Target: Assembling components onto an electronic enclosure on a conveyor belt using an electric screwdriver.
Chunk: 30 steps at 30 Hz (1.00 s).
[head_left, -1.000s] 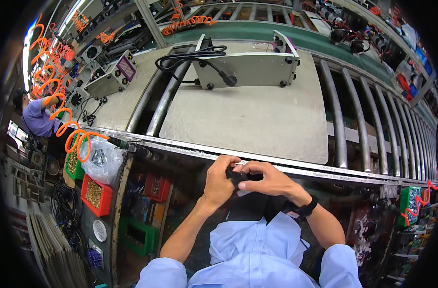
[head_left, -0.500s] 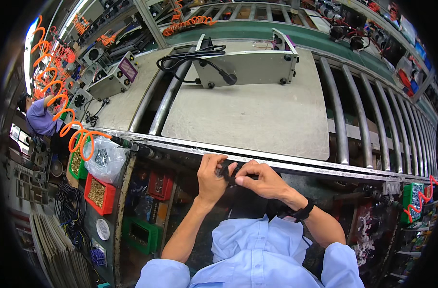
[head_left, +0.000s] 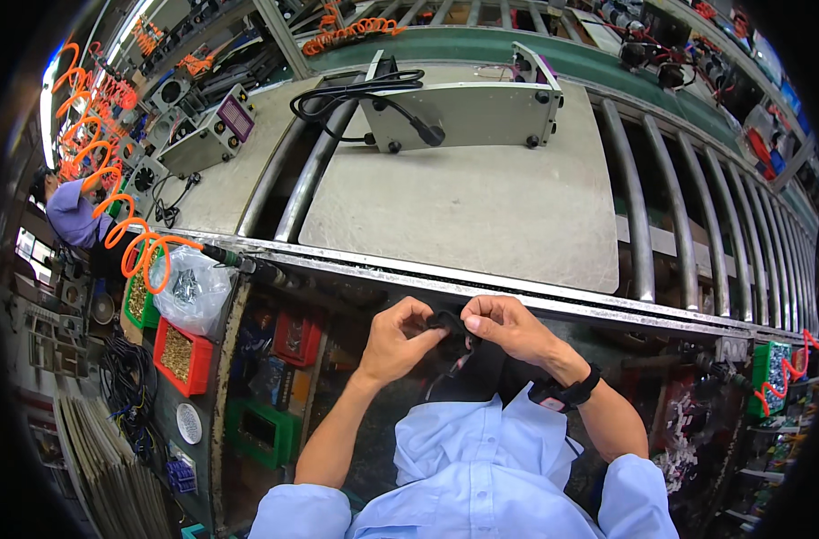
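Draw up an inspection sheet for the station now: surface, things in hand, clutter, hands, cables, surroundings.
Surface: pale board over metal rollers; a metal unit stands toward its far edge.
Things in hand: small black item, its kind unclear.
Clutter: red bin of brass-coloured parts and clear plastic bag, both left of the person.
Hands: left hand and right hand both pinch the black item, near the board's near edge.
Cables: black cable looped over the unit's left end, plug hanging at its near side; dark cable pile lower left.
Surroundings: co-worker in purple and orange coiled hose at left.
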Each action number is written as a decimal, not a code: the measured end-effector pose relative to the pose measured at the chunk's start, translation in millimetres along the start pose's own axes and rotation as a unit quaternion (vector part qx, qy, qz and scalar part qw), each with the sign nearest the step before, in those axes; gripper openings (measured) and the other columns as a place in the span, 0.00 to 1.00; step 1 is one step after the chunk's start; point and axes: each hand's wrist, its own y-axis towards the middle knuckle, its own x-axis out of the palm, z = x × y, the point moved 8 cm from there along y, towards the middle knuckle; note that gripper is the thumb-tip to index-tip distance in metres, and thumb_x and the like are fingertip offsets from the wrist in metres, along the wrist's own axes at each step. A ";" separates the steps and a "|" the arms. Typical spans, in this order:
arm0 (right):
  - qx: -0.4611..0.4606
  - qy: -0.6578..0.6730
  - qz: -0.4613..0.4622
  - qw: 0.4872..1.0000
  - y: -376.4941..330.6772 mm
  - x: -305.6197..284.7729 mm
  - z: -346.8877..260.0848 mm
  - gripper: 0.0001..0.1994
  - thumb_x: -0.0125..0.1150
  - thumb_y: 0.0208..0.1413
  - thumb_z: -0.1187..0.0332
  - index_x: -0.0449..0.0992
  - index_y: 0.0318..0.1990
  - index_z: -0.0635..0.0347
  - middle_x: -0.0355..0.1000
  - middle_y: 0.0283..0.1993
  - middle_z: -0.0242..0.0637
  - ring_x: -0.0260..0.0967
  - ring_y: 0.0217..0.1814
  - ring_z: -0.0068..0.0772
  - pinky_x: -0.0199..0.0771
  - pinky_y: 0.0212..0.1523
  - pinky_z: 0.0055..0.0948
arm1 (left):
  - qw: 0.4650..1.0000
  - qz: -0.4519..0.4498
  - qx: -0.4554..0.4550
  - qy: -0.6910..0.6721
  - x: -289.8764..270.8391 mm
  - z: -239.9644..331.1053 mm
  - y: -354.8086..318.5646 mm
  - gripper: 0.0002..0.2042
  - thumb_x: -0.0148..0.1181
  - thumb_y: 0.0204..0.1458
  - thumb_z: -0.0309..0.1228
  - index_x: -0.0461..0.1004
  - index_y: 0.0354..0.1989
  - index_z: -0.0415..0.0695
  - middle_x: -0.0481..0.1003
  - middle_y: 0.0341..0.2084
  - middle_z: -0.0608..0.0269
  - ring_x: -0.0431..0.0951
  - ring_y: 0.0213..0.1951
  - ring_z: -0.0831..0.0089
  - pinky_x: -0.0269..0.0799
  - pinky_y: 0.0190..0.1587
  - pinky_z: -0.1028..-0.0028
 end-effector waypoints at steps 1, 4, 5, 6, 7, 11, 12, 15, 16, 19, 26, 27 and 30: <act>0.001 -0.001 -0.001 1.000 -0.2 2.4 -0.2 0.15 0.61 0.65 0.58 0.76 0.41 0.63 0.75 0.38 0.30 0.70 0.39 0.19 0.70 0.45 0.23 | 0.973 0.083 0.095 0.192 -4.7 16.0 -3.8 0.13 0.72 0.45 0.22 0.73 0.36 0.40 0.76 0.34 0.63 0.77 0.34 0.77 0.72 0.36 0.78; 0.007 -0.018 0.021 1.000 -1.2 5.9 -2.5 0.15 0.64 0.63 0.60 0.77 0.44 0.66 0.74 0.36 0.28 0.68 0.40 0.17 0.69 0.42 0.23 | 0.869 0.203 0.249 0.377 2.8 40.1 -19.6 0.13 0.70 0.43 0.20 0.73 0.35 0.41 0.74 0.28 0.60 0.75 0.27 0.74 0.69 0.25 0.75; 0.009 -0.053 0.021 0.998 -1.7 7.2 -3.9 0.14 0.65 0.62 0.61 0.78 0.44 0.66 0.74 0.36 0.28 0.68 0.39 0.18 0.69 0.42 0.23 | 0.861 0.224 0.272 0.367 3.1 41.9 -23.0 0.12 0.69 0.44 0.19 0.72 0.35 0.41 0.74 0.29 0.60 0.76 0.27 0.73 0.70 0.27 0.75; 0.016 -0.094 0.020 0.995 -1.9 7.7 -4.7 0.14 0.66 0.61 0.62 0.79 0.43 0.65 0.74 0.37 0.29 0.68 0.38 0.18 0.68 0.41 0.22 | 0.861 0.237 0.278 0.355 1.8 41.3 -24.4 0.12 0.69 0.45 0.19 0.72 0.34 0.41 0.74 0.29 0.59 0.76 0.28 0.71 0.71 0.28 0.74; 0.021 -0.144 0.011 0.989 -3.4 7.9 -6.2 0.11 0.68 0.59 0.64 0.80 0.39 0.64 0.74 0.37 0.29 0.68 0.40 0.20 0.68 0.43 0.24 | 0.853 0.241 0.295 0.356 2.6 42.1 -25.9 0.12 0.69 0.45 0.19 0.72 0.34 0.41 0.74 0.29 0.59 0.76 0.28 0.71 0.71 0.28 0.74; -0.035 -0.227 0.025 0.973 -3.2 7.6 -16.3 0.10 0.69 0.57 0.65 0.78 0.38 0.62 0.71 0.37 0.29 0.66 0.44 0.22 0.66 0.50 0.27 | 0.903 0.184 0.277 0.272 1.9 32.6 -18.6 0.12 0.64 0.48 0.16 0.71 0.40 0.38 0.75 0.31 0.58 0.79 0.30 0.71 0.75 0.34 0.75; -0.032 -0.212 0.014 0.977 -2.7 9.4 -14.5 0.10 0.69 0.57 0.65 0.78 0.38 0.62 0.71 0.37 0.29 0.66 0.44 0.22 0.66 0.50 0.27 | 0.936 0.166 0.237 0.199 -2.5 25.8 -14.1 0.13 0.63 0.49 0.16 0.70 0.42 0.38 0.76 0.32 0.59 0.79 0.32 0.72 0.76 0.38 0.75; -0.055 -0.124 0.024 0.991 -1.0 7.8 -16.7 0.10 0.69 0.57 0.66 0.78 0.40 0.62 0.72 0.38 0.29 0.67 0.43 0.21 0.67 0.49 0.26 | 0.988 0.092 0.116 0.051 -6.8 8.2 -7.0 0.15 0.63 0.49 0.16 0.70 0.45 0.38 0.76 0.36 0.62 0.78 0.39 0.74 0.74 0.47 0.74; -0.044 -0.098 0.003 0.994 0.1 9.8 -15.1 0.11 0.69 0.57 0.66 0.77 0.41 0.62 0.73 0.38 0.29 0.68 0.43 0.21 0.68 0.49 0.25 | 0.997 0.044 0.058 -0.019 -4.3 0.4 -5.1 0.15 0.62 0.50 0.16 0.69 0.46 0.38 0.76 0.37 0.63 0.77 0.40 0.75 0.74 0.48 0.74; -0.031 -0.064 -0.034 0.997 2.5 12.7 -17.0 0.11 0.69 0.57 0.67 0.77 0.41 0.64 0.74 0.37 0.29 0.69 0.41 0.20 0.69 0.48 0.24 | 0.982 -0.063 0.091 -0.156 3.4 10.9 -7.1 0.18 0.61 0.50 0.15 0.67 0.50 0.39 0.74 0.40 0.63 0.76 0.45 0.75 0.72 0.51 0.76; 0.015 -0.076 0.001 0.997 3.4 5.6 -12.3 0.10 0.65 0.59 0.66 0.79 0.40 0.64 0.77 0.35 0.29 0.71 0.39 0.17 0.69 0.46 0.22 | 0.991 0.084 0.107 -0.010 -12.1 4.0 -7.8 0.15 0.59 0.54 0.15 0.69 0.50 0.37 0.75 0.42 0.60 0.76 0.46 0.75 0.73 0.53 0.74; 0.026 -0.068 -0.003 0.997 2.9 4.8 -9.4 0.10 0.65 0.59 0.66 0.79 0.40 0.64 0.77 0.35 0.29 0.71 0.39 0.17 0.69 0.46 0.22 | 0.991 0.072 0.111 -0.003 -10.5 3.6 -8.7 0.15 0.58 0.56 0.15 0.69 0.51 0.36 0.76 0.43 0.59 0.77 0.46 0.75 0.73 0.53 0.75; 0.010 0.046 -0.001 0.999 2.3 3.9 -6.8 0.10 0.63 0.61 0.66 0.79 0.41 0.65 0.77 0.34 0.28 0.71 0.38 0.16 0.69 0.45 0.21 | 0.991 0.067 0.117 0.010 -10.5 1.3 -12.2 0.14 0.56 0.57 0.15 0.70 0.52 0.34 0.76 0.43 0.59 0.77 0.47 0.75 0.73 0.53 0.75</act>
